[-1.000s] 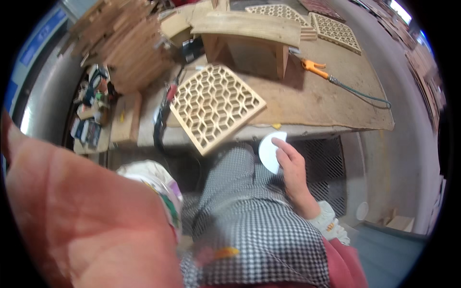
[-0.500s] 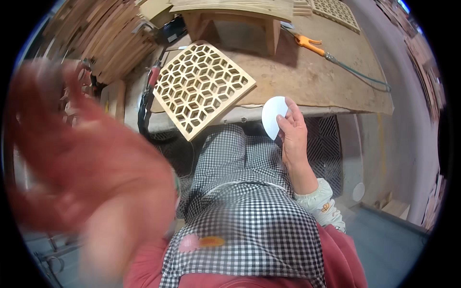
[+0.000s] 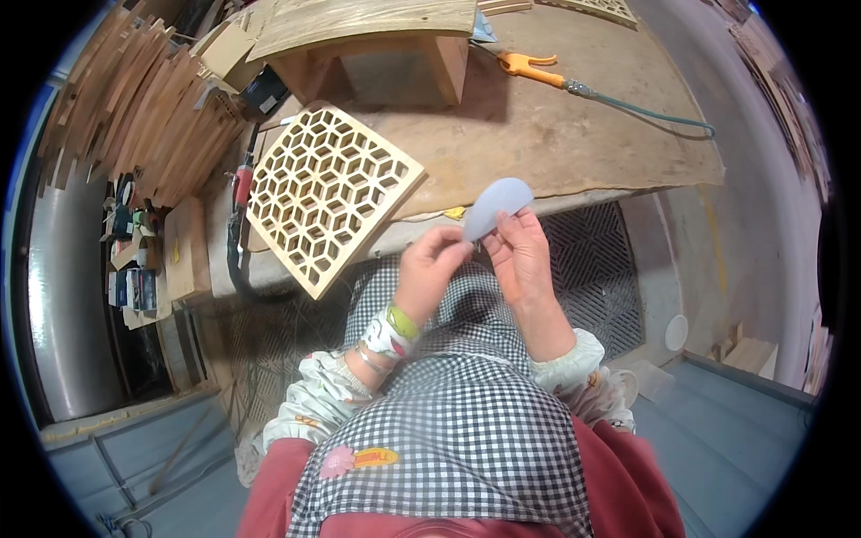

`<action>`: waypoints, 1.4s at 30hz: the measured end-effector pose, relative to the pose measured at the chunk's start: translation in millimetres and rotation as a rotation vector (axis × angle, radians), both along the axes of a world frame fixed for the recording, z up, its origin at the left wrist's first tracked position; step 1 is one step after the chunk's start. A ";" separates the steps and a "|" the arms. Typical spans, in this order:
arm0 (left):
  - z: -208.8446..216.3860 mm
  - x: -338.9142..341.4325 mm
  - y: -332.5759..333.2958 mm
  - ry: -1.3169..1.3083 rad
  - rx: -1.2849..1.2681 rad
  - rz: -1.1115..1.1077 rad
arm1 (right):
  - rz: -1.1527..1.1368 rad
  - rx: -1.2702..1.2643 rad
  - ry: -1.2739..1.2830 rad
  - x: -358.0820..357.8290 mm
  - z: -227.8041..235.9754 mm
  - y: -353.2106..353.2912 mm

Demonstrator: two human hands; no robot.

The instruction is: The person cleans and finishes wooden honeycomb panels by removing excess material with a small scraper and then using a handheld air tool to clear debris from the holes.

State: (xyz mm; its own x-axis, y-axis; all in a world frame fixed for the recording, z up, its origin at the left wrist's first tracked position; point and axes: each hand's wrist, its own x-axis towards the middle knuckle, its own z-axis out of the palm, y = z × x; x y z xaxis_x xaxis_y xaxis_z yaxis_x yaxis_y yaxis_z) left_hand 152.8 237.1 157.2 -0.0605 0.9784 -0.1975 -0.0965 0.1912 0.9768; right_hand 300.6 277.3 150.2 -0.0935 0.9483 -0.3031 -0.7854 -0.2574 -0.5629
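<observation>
Below bench edge (image 3: 538, 199), hands-held disc (image 3: 496, 205)

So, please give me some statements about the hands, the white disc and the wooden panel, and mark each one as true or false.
1. Both hands hold the white disc. True: the left hand and the right hand both pinch its lower edge.
2. The lattice panel lies flat on the workbench, one corner past the edge. True.
3. The orange-handled tool lies on top of the lattice panel. False: it lies on the far part of the bench, apart from the panel.
4. The left hand rests on the lattice panel. False: it is at the disc, in front of the bench.
5. The disc lies on the bench. False: fingers hold it up.
</observation>
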 end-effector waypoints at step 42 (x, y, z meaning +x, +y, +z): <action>-21.0 -3.5 120.5 0.984 0.279 -0.207 | -0.060 0.794 -1.560 20.5 -53.8 87.9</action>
State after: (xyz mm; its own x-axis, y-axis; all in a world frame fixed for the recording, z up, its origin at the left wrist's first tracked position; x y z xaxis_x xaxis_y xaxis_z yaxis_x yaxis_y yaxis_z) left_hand 149.3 357.7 136.2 0.1015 0.9914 0.0827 0.7750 -0.1309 0.6183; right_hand 321.0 365.2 96.4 -0.1548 0.8889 0.4312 0.5682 0.4371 -0.6972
